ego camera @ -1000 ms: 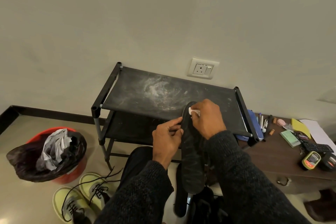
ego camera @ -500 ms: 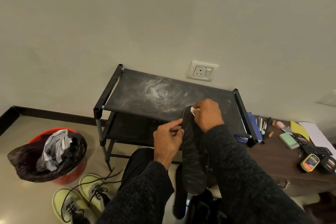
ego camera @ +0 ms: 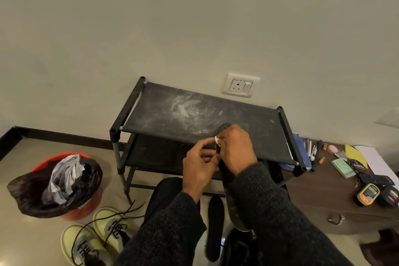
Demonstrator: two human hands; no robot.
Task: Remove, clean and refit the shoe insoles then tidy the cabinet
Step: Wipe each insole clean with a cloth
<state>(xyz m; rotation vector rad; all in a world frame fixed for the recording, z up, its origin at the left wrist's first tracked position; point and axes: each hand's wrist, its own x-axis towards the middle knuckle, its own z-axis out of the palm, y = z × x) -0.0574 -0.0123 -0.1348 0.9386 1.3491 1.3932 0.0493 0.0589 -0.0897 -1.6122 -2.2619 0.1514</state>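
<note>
Black insole (ego camera: 234, 207) stands up in the left hand (ego camera: 199, 170); the right hand (ego camera: 236, 150) pinches a white wipe (ego camera: 217, 141) on it. The dusty shelf (ego camera: 194, 114) is just behind, shoes (ego camera: 92, 237) and bin (ego camera: 56, 185) at the left.

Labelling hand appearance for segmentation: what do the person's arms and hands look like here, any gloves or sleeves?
Both hands are bare: no gloves, rings or watch visible on the left hand or right hand. Both arms wear long dark charcoal knitted sleeves with a flecked, ribbed texture, reaching the wrists.
</note>
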